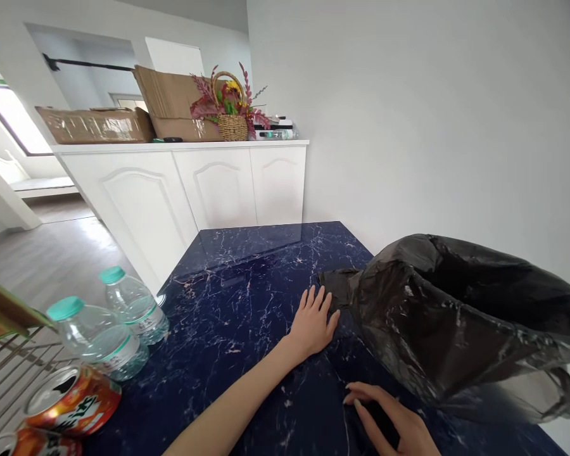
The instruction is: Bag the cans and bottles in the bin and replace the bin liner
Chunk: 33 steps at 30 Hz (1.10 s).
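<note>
"Bag (408,323) is where?"
"On the surface (247,310), at the right, mouth open. Left hand (312,324) lies beside it, fingers spread."
"And right hand (401,421)?"
"Fingers curved, slightly apart."

The right grip (358,400) is cropped by the bottom edge. Right of it, the black bag (422,335) hides its shadowed inside. Far left of the left grip (315,318), the nearest can (45,443) is cut off.
</note>
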Each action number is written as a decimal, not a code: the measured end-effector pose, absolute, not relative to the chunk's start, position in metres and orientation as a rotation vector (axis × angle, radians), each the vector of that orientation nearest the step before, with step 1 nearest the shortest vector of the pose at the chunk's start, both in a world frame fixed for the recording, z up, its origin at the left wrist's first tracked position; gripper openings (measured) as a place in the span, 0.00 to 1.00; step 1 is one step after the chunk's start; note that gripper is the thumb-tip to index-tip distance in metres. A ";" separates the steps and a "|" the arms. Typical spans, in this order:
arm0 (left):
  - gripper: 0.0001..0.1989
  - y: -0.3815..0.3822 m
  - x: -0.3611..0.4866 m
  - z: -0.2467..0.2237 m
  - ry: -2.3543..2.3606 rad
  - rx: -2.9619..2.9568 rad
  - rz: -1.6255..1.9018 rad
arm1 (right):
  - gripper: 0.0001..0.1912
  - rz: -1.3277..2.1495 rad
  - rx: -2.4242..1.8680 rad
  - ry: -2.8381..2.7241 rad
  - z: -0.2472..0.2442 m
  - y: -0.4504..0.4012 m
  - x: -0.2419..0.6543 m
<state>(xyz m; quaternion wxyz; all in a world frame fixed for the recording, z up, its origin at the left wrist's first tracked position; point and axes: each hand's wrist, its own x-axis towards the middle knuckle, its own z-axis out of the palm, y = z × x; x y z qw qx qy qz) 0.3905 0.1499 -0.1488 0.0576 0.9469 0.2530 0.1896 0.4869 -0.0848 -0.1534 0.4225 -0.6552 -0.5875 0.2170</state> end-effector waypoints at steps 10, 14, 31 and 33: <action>0.34 0.057 0.205 -0.136 0.902 3.001 0.512 | 0.18 0.640 -1.644 -1.378 -0.153 -0.089 0.485; 0.36 0.040 0.139 -0.127 1.119 3.016 0.571 | 0.18 0.624 -1.656 -1.425 -0.152 -0.090 0.491; 0.37 0.032 0.094 -0.131 1.060 2.994 0.597 | 0.21 0.444 -1.664 -1.397 -0.164 -0.089 0.491; 0.38 0.033 0.093 -0.134 1.044 2.973 0.619 | 0.21 0.458 -1.658 -1.394 -0.167 -0.088 0.492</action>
